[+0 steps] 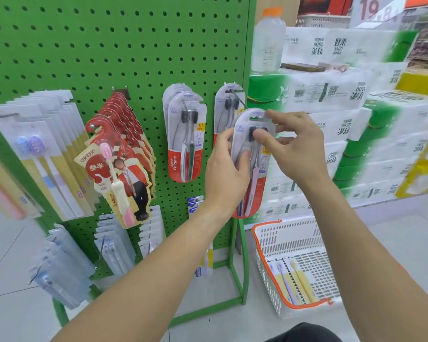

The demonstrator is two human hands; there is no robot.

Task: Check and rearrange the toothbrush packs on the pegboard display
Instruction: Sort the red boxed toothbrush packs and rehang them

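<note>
Hands (226, 169), two, gripping one pack (253, 166)

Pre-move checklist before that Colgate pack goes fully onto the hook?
1. Grip: left hand holds the held Colgate pack at its middle, right hand pinches its top. ok.
2. Hang slot at the hook tip: appears lined up; whether the tip is through, cannot tell.
3. Hook room: only a few rear packs hang back near the pegboard, shaft mostly bare. ok.
4. Pack facing: printed front outward, upright. ok.
5. Neighbour Colgate packs to the left: hanging apart from the held one. ok.
6. Basket on the floor: yellow packs lie inside, more stock to sort. not ok.
</note>
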